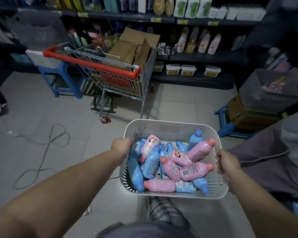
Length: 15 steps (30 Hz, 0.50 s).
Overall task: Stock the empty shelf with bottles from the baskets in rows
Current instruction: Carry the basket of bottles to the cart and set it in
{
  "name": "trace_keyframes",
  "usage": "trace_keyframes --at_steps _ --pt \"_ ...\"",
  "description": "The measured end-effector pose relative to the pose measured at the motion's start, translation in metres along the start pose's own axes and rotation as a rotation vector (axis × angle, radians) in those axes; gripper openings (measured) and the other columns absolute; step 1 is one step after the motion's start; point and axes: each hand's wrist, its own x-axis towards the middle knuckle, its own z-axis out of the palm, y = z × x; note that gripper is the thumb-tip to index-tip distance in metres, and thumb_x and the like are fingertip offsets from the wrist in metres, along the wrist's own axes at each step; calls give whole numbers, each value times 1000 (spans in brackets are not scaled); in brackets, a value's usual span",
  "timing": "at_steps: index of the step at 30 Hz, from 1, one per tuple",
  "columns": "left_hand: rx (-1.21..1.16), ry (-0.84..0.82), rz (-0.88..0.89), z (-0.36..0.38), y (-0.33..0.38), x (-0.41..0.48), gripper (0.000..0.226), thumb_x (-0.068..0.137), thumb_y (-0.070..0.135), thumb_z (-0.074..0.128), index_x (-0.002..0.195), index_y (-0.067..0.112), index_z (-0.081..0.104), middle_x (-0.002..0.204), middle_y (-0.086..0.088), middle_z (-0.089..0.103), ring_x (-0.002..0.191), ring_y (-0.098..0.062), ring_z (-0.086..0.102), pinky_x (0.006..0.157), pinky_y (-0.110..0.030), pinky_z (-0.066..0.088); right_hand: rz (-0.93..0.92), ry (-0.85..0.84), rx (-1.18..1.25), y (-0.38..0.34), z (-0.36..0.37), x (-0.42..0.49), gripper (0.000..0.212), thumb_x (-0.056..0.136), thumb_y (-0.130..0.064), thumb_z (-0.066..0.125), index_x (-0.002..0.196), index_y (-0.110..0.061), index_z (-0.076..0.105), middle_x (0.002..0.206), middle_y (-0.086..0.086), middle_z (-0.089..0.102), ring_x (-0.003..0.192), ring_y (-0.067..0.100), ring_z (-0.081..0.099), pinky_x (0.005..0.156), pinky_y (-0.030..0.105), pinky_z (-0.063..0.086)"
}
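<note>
both hands are busy with one thing: the left hand (121, 146) grips the left rim of the white basket (162, 121) and the right hand (226, 163) grips the right rim, fingers curled over the edge, so the basket hangs between them in front of the body, above the floor

inside it the bottles (151, 162), pink and blue, lie on their sides in a loose heap, and their caps point in many directions, so there is no common axis among them; one pink bottle (201, 149) lies on top near the right hand, with its cap toward the far right corner

the relation that matters is where the shelves (196, 57) are from the basket: they stand ahead and a little to the right, well apart from the hands, and a shopping cart (120, 81) with cardboard (134, 47) in it stands ahead to the left, so the free way seems to be on the right side of the cart; which shelf is the empty one i cannot tell, the picture is dark and blurred there

i judge that the basket is being carried toward the shelves and no bottle is placed from it yet; it must be set down close to the shelf before one hand can be free to pick

a grey basket (273, 86) stands at the right, and a cable (41, 152) lies in loops on the floor at the left
</note>
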Motion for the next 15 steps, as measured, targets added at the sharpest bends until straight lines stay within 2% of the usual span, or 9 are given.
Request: trace_keyframes --at_steps 4,7,9,11,13,15 --pt "24 -14 36 57 59 24 20 73 5 60 55 6 52 54 -11 51 54 -25 49 53 -26 36 40 9 67 -37 -28 49 15 77 -16 50 63 -12 53 57 11 48 46 22 40 48 31 32" --pt "43 -65 41 105 105 31 16 72 7 62 58 5 56 56 -10 53 54 -24 51 51 -26 37 16 55 64 -73 -62 86 20 82 -17 51 63 -11 53 57 11 48 46 23 40 48 31 32" --pt "68 -107 59 130 133 37 14 68 14 63 67 0 64 62 -12 56 61 -26 54 55 -28 40 9 67 79 -93 -79 106 23 84 -17 51 62 -12 51 57 10 46 46 22 38 47 31 31" --pt "101 -147 80 148 162 42 20 71 14 63 80 -4 66 63 -12 56 58 -27 53 52 -26 38 21 82 106 -105 -92 121 23 84 -17 53 61 -12 51 56 9 44 46 21 35 48 30 30" --pt "122 -173 106 164 196 41 11 77 10 60 73 -1 59 57 -10 50 49 -24 46 45 -24 31 29 104 141 -118 -106 134 22 83 -17 52 62 -13 50 56 8 43 44 20 33 48 29 29" --pt "120 -200 133 178 234 43 16 79 6 57 64 2 52 51 -9 44 45 -22 40 43 -24 26 36 125 178 -139 -118 147 21 82 -18 49 61 -14 48 56 7 41 41 18 31 46 28 28"
